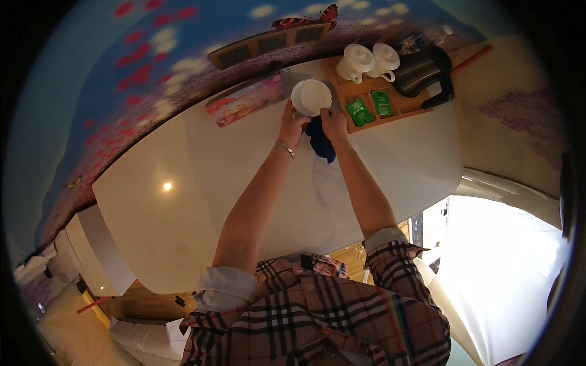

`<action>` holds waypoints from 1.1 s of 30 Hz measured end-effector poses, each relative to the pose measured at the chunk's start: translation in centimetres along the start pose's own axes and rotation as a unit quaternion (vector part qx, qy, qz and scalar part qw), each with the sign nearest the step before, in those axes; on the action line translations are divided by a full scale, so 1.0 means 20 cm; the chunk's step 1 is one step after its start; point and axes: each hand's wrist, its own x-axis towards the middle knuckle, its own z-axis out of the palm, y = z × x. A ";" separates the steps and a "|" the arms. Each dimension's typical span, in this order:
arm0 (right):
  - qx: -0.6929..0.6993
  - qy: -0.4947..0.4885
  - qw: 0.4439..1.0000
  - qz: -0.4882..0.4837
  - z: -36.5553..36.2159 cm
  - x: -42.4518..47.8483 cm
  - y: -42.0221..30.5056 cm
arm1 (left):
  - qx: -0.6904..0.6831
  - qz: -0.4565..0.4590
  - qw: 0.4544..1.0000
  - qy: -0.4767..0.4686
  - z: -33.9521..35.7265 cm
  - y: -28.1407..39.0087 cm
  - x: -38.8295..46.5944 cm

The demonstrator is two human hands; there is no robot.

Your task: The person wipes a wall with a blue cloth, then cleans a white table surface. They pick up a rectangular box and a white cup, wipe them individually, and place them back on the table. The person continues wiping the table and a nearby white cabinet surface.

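Both hands are at the far side of a white tabletop, around a round white dish that looks like an ashtray. My left hand grips its near left rim, and a bracelet circles that wrist. On the near right rim are the fingers of my right hand. A dark blue cloth hangs bunched between the hands, against the right one; which fingers hold it is hidden. Whether the dish touches the table cannot be made out.
Right of the hands, a wooden tray carries two lidded white cups, green sachets and a dark electric kettle. A clear plastic bottle lies behind. Left of the dish stands a floral box, near a wall-mounted socket panel.
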 end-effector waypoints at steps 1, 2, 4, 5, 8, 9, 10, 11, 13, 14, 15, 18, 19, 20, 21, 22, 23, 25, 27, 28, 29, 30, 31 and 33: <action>-0.004 0.008 1.000 -0.009 0.01 0.03 0.00 | -0.002 -0.007 1.000 -0.001 0.00 0.00 0.01; -0.010 0.000 1.000 0.004 0.01 0.06 0.00 | -0.003 -0.015 1.000 -0.002 0.01 0.00 0.02; -0.023 -0.016 0.999 0.028 0.01 0.11 -0.01 | -0.001 -0.005 1.000 -0.013 0.01 -0.01 0.05; -0.018 -0.018 1.000 0.018 0.02 0.13 -0.02 | -0.001 0.000 1.000 -0.018 0.01 -0.02 0.07; -0.015 -0.017 1.000 0.002 0.02 0.16 -0.02 | 0.005 0.014 1.000 0.006 0.03 -0.04 0.09; -0.019 -0.015 1.000 0.005 0.03 0.17 -0.02 | 0.007 0.014 1.000 0.008 0.03 -0.05 0.09; -0.022 -0.013 1.000 0.009 0.04 0.18 -0.02 | 0.011 0.014 1.000 0.011 0.03 -0.05 0.10; -0.026 -0.016 0.999 0.013 0.05 0.19 -0.03 | 0.014 0.014 1.000 0.013 0.03 -0.05 0.11; -0.035 -0.020 0.999 0.023 0.04 0.21 -0.03 | 0.036 0.018 0.999 0.007 0.04 -0.05 0.15; -0.038 -0.019 0.999 0.033 0.05 0.21 -0.03 | 0.046 0.019 0.999 0.003 0.04 -0.05 0.16; -0.042 -0.016 0.998 0.044 0.06 0.21 -0.04 | 0.052 0.012 0.999 0.001 0.03 -0.05 0.16; -0.060 -0.024 0.996 0.068 0.05 0.22 -0.09 | 0.057 0.001 0.998 -0.001 0.01 -0.04 0.18; -0.064 -0.028 0.995 0.075 0.05 0.22 -0.11 | 0.056 0.003 0.998 0.000 0.01 -0.04 0.19; -0.070 -0.025 0.995 0.074 0.06 0.23 -0.09 | 0.055 0.006 0.998 0.001 0.00 -0.04 0.20; -0.076 -0.021 0.994 0.072 0.07 0.25 -0.07 | 0.063 0.010 0.998 0.000 0.00 -0.05 0.21; -0.082 -0.018 0.994 0.071 0.08 0.26 -0.06 | 0.070 0.013 0.997 -0.001 0.00 -0.05 0.21; -0.083 -0.018 0.994 0.070 0.08 0.26 -0.06 | 0.076 0.017 0.997 -0.002 0.01 -0.06 0.21; -0.085 -0.018 0.994 0.067 0.08 0.27 -0.05 | 0.078 0.023 0.997 -0.010 0.00 -0.06 0.22; -0.115 -0.036 0.990 0.079 0.09 0.29 -0.06 | 0.092 0.022 0.995 -0.020 -0.02 -0.06 0.24; -0.130 -0.044 0.987 0.084 0.09 0.30 -0.07 | 0.105 0.017 0.994 -0.027 -0.03 -0.05 0.25; -0.129 -0.043 0.987 0.087 0.09 0.30 -0.06 | 0.119 0.013 0.992 -0.034 -0.05 -0.05 0.26; -0.128 -0.043 0.987 0.090 0.09 0.29 -0.06 | 0.131 0.002 0.991 -0.036 -0.07 -0.05 0.25; -0.126 -0.043 0.987 0.091 0.08 0.28 -0.09 | 0.143 -0.008 0.989 -0.036 -0.10 -0.05 0.23; -0.102 -0.084 0.986 0.103 0.05 0.26 -0.13 | 0.155 -0.038 0.986 -0.040 -0.16 -0.05 0.18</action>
